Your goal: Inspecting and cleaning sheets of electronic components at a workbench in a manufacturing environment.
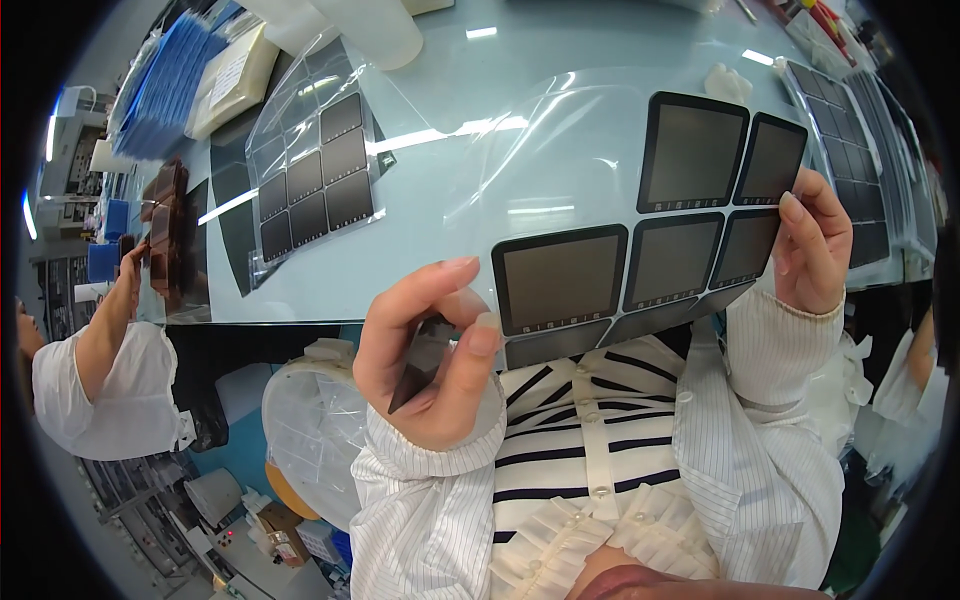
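A clear film sheet bearing several dark rounded-square panels (678, 245) is raised and tilted in front of my chest. At its right edge, my right hand (815, 245) pinches it between thumb and fingers. My left hand (425, 350) is curled beside the lower left panel, its thumb and index tips close to the sheet's edge. Within those curled fingers sits a dark, pointed flat piece (423, 362); its full shape is hidden. In the upper row, bare clear film (560, 140) shows to the left of the two panels.
Another panel sheet (315, 175) lies on the glossy table (430, 270) to the left, and stacked sheets (840, 150) lie at the right. Blue sheets (170, 85) and a white cylinder (375, 35) stand at the back. A co-worker's hand (130, 265) touches brown pieces (165, 225) at far left.
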Motion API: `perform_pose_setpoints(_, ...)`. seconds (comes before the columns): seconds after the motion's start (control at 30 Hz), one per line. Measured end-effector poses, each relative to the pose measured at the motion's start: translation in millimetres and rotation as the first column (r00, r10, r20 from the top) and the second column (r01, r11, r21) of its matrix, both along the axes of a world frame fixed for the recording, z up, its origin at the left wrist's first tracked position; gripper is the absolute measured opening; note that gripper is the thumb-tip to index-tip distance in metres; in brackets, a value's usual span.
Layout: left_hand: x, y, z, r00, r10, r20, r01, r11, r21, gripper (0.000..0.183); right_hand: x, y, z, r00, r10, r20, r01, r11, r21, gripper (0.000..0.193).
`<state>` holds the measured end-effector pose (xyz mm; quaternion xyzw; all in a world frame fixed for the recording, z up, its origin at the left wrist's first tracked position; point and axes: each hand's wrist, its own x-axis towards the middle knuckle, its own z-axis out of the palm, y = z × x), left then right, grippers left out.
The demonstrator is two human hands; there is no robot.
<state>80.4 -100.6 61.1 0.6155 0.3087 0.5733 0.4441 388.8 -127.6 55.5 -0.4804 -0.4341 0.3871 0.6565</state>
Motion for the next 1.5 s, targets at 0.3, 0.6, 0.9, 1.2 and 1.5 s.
perform_pose_setpoints(0.3, 1.6, -4.5, 8.6, 0.992, -0.076, 0.101, 0.091, 0.984, -0.156, 0.03, 0.6, -1.3, -3.2, 0.999, 0.012, -0.04, -0.01, 0.999, 0.054, 0.026)
perform_pose_setpoints(0.6, 6.6, 1.8, -3.4, 0.964, -0.254, -0.08, 0.236, 0.954, -0.186, 0.018, -4.5, -0.8, -3.6, 0.994, 0.002, -0.111, 0.005, 0.998, 0.065, 0.022)
perform_pose_setpoints(0.9, 5.4, 9.1, -7.7, 0.756, -0.515, 0.404, 0.593, 0.8, -0.088, 0.011, -35.0, 10.4, -2.4, 0.892, 0.281, -0.355, -0.415, 0.82, -0.394, 0.014)
perform_pose_setpoints(1.2, 6.5, 14.0, -2.4, 0.969, -0.128, 0.213, 0.159, 0.978, -0.136, 0.012, -25.8, 22.5, -23.4, 0.91, 0.16, -0.383, -0.331, 0.837, -0.437, 0.013)
perform_pose_setpoints(1.5, 1.5, 11.4, 2.4, 0.992, -0.127, 0.012, 0.128, 0.987, -0.101, 0.018, -2.1, 16.4, -32.5, 0.845, 0.24, -0.478, -0.405, 0.872, -0.277, 0.022)
